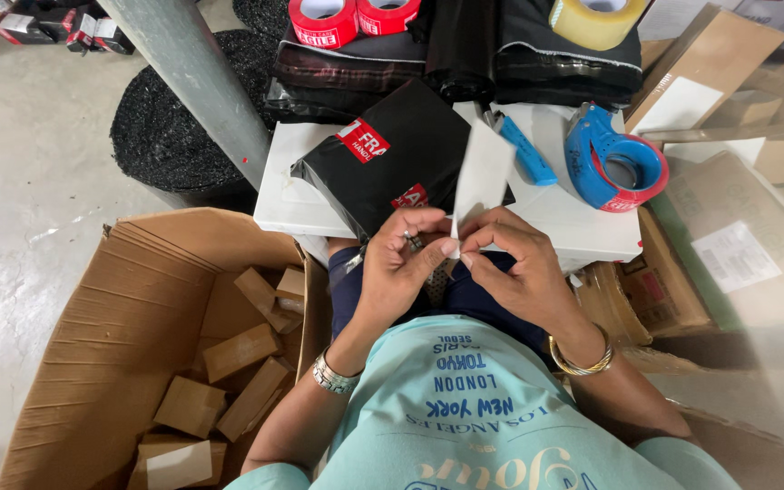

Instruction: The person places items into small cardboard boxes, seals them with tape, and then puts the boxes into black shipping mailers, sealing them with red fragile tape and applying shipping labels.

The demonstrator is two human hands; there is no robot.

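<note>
Head view: both hands meet just above the near edge of a small white tabletop (319, 204), over the person's lap. The left hand (398, 272) has its fingers (428, 247) curled, thumb and forefinger pinching the lower corner of a white paper strip (481, 177); a ring shows on one finger and a silver bracelet on the wrist. The right hand (521, 272) pinches the same lower end from the right side, its fingertips touching those of the left, with a gold bangle on the wrist. The strip stands upright from between the two pinches and rises toward the far side, its upper end free of both hands.

Just to the left of the strip, touching the left hand's knuckles, lies a black plastic mailer bag (383, 172) with red labels, resting on the tabletop. To the right are a blue utility knife (524, 150) and a blue tape dispenser (614, 163) with red tape. Farther off sit folded dark garments (501, 63), two red tape rolls (351, 18) and a clear tape roll (596, 20). At near left, on the floor, an open cardboard box (138, 308) holds small brown cartons (238, 354).
</note>
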